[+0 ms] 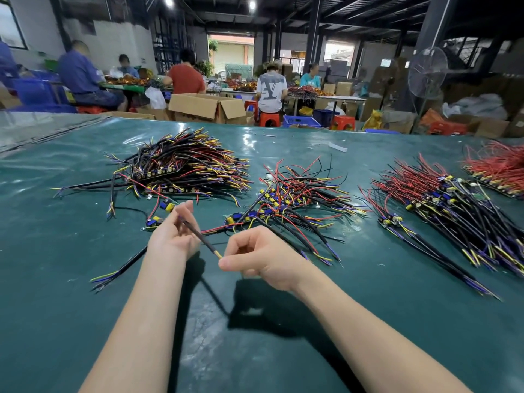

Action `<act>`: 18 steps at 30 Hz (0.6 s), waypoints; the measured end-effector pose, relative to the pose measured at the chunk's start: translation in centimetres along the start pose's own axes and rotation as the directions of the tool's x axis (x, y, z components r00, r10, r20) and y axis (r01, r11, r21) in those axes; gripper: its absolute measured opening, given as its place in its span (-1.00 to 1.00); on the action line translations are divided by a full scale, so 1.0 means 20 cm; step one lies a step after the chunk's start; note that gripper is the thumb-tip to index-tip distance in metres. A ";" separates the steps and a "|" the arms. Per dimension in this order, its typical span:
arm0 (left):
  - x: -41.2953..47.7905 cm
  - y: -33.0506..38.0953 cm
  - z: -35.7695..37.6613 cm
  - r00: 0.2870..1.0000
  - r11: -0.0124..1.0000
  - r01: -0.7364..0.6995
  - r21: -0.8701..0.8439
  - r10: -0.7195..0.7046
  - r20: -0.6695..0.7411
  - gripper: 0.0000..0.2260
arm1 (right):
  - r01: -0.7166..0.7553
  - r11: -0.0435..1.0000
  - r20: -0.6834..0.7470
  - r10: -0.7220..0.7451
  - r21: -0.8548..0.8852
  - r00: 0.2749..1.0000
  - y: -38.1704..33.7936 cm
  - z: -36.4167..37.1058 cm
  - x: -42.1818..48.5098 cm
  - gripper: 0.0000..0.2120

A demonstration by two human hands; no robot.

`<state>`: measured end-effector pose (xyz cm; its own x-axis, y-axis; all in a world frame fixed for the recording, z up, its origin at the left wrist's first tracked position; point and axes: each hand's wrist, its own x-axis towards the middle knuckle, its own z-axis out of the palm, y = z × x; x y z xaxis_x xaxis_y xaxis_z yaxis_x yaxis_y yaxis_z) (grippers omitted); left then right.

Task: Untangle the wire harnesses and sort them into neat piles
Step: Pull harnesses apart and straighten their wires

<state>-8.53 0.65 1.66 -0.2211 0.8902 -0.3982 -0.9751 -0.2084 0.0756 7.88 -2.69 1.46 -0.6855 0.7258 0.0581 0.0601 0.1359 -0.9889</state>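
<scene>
One black lead (pixel 202 239) is pinched above the worktop (pixel 283 350) between left hand (pixel 174 232) and right hand (pixel 255 255), near the tangle (pixel 292 199); gentle, straight drawing-out is advised.

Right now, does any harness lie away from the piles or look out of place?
Yes. One harness lies alone on the mat, left of the left hand, apart from every pile. A few more lie scattered below the left pile. The middle pile looks tangled, its wires crossing every way.
</scene>
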 end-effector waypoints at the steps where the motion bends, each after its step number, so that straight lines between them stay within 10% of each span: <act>1: 0.00 0.00 0.00 0.999 0.997 0.036 0.061 -0.036 -0.003 -0.78 | 0.020 0.997 0.036 -0.017 -0.077 0.999 0.00 0.01 0.00 -0.66; 5: -0.02 0.02 0.00 0.980 0.921 0.166 0.352 -0.194 0.046 -0.73 | -0.019 0.943 0.213 0.094 -0.331 0.973 -0.05 -0.06 -0.05 -0.74; 8: -0.07 0.01 0.03 0.951 0.763 0.211 0.611 -0.304 0.052 -0.67 | -0.097 0.982 -0.023 0.095 -0.159 0.995 -0.07 -0.18 -0.07 -0.77; 14: -0.21 -0.21 0.06 0.942 -0.068 -0.142 0.988 -0.316 0.113 -0.82 | 0.107 0.983 -0.554 -0.006 0.150 0.833 0.00 -0.20 -0.02 -0.80; 18: -0.22 -0.25 0.05 0.910 -0.248 -0.339 0.907 -0.330 0.250 -0.76 | 0.189 0.941 -0.615 0.026 0.281 0.788 0.00 -0.19 -0.01 -0.74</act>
<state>-2.72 -1.86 3.99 0.1162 0.9805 -0.1585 0.3025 0.1171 0.9459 10.80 -0.22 2.01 -0.0926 0.9902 0.1045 -0.2766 0.0752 -0.9580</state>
